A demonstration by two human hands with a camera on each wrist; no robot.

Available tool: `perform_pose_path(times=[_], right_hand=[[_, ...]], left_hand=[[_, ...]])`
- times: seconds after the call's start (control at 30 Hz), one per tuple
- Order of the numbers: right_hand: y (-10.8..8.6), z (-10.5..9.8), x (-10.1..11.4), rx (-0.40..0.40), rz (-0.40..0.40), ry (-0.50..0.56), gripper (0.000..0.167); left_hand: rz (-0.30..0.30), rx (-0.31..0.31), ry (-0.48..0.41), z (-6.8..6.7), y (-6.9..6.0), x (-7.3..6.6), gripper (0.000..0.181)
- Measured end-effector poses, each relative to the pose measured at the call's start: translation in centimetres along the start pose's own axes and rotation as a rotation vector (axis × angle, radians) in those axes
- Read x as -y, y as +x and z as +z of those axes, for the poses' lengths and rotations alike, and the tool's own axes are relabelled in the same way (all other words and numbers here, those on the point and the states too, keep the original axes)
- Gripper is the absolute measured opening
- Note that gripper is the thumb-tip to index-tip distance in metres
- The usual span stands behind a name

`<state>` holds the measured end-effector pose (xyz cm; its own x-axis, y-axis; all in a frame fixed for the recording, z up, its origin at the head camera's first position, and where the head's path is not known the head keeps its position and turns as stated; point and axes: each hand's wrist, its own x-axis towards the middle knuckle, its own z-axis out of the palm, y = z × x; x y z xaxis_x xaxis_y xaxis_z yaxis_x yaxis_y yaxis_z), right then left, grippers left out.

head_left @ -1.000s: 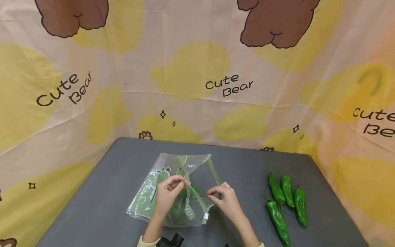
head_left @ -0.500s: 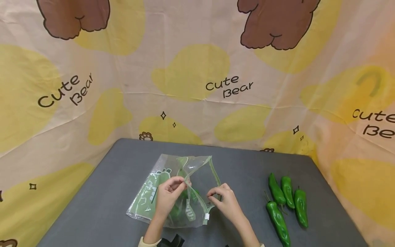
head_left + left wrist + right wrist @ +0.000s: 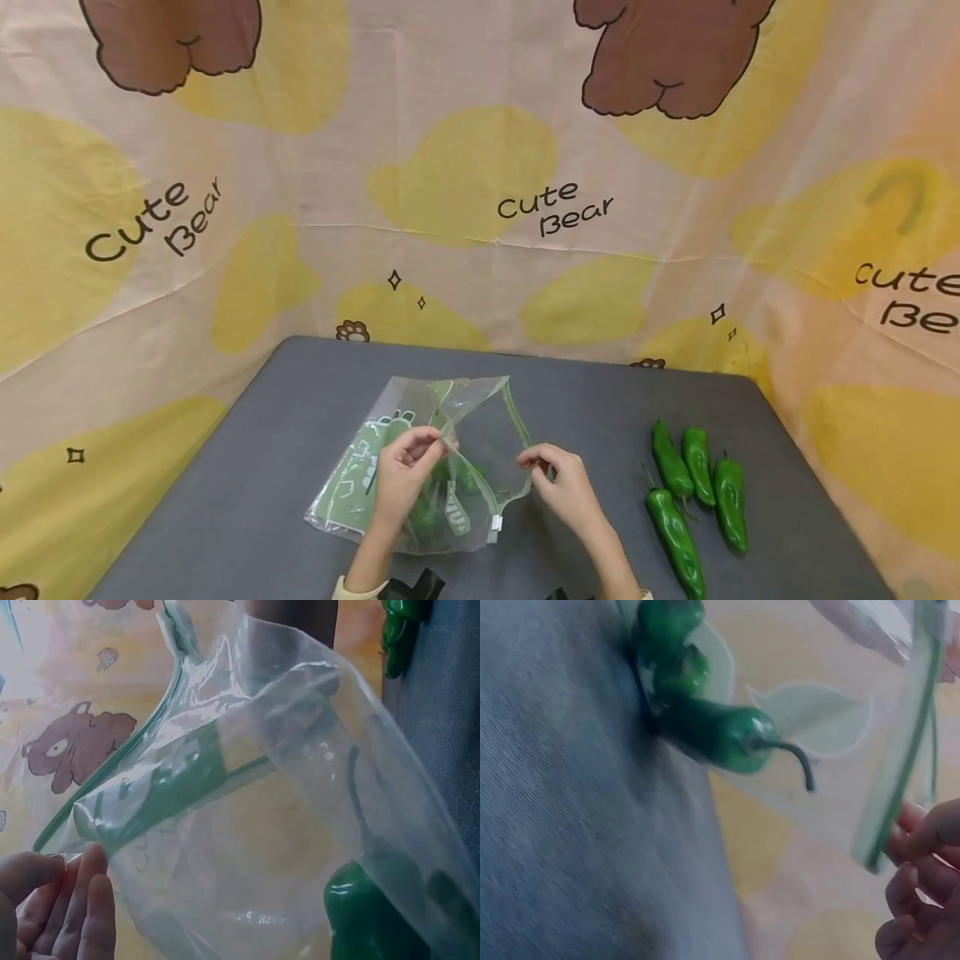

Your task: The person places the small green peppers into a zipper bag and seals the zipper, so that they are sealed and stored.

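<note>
My left hand (image 3: 403, 479) pinches the near rim of a clear zip bag (image 3: 345, 504) with a green print, holding its mouth apart. Green peppers (image 3: 423, 515) lie inside, partly blurred by the plastic. In the left wrist view one pepper (image 3: 371, 915) shows its stem upward. Several peppers (image 3: 727, 735) lie in the bag in the right wrist view. At the bag's right edge is my right hand (image 3: 566, 492), fingers loosely bent and nothing held that I can see. Its fingertips are close to the green zip strip (image 3: 904, 761); whether they touch it, I cannot tell.
Several loose green peppers (image 3: 697, 467) lie on the right of the grey table (image 3: 600, 400). A white zip slider (image 3: 496, 522) sits at the near corner of the bag's mouth. Behind the table hangs a printed cloth (image 3: 450, 183).
My right hand has let go of a pepper's stem at the bag's mouth and drawn back to the right. The left hand keeps its pinch on the rim.
</note>
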<state>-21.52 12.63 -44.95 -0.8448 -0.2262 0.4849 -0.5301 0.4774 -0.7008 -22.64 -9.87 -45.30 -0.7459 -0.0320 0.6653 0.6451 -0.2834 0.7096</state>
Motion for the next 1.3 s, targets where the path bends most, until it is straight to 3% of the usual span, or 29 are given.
perform_pose_path(times=[0.03,0.17,0.27,0.37,0.47,0.63,0.73,0.8,0.9,1.07,1.2,1.3], right_hand=[[0.0,-0.3,-0.1,0.009,0.010,-0.002,0.030],[0.0,-1.6,-0.5,0.086,0.056,-0.015,0.032],[-0.1,-2.5,-0.7,0.190,0.096,-0.001,0.030],[-0.2,-2.9,-1.0,0.286,0.123,0.028,0.024],[-0.1,-2.7,-1.2,0.330,0.129,0.055,0.015],[-0.1,-2.2,-0.8,0.305,0.131,0.043,0.003],[-0.2,-2.1,-0.7,0.243,0.114,0.025,0.005],[-0.2,-2.1,-0.7,0.198,0.093,0.020,0.009],[-0.1,-2.2,-0.7,0.155,0.061,0.026,0.012],[-0.1,-2.2,-0.7,0.086,0.034,0.009,0.012],[-0.1,-2.3,-0.8,0.055,0.017,0.009,0.015],[-0.1,-2.4,-1.0,0.051,-0.008,0.013,0.018]], left_hand=[[0.020,0.008,-0.004,-0.2,-0.1,0.3,0.013],[0.006,-0.017,-0.003,-0.1,0.1,-0.3,0.013],[-0.049,-0.052,0.003,0.4,0.4,-1.5,0.007],[-0.056,-0.056,-0.001,0.4,0.5,-1.5,0.007],[-0.058,-0.050,0.014,0.2,0.4,-1.0,0.008],[-0.146,-0.079,0.108,0.7,0.2,-1.9,0.008],[-0.152,-0.063,0.161,0.9,0.2,-2.0,0.015],[-0.132,-0.042,0.202,0.9,0.3,-2.0,0.023],[-0.054,-0.015,0.255,0.9,0.4,-2.0,0.030],[0.051,-0.004,0.275,1.1,1.0,-3.1,0.031],[0.062,0.018,0.240,1.0,1.2,-3.9,0.028],[0.024,0.038,0.241,0.9,1.2,-3.9,0.025]])
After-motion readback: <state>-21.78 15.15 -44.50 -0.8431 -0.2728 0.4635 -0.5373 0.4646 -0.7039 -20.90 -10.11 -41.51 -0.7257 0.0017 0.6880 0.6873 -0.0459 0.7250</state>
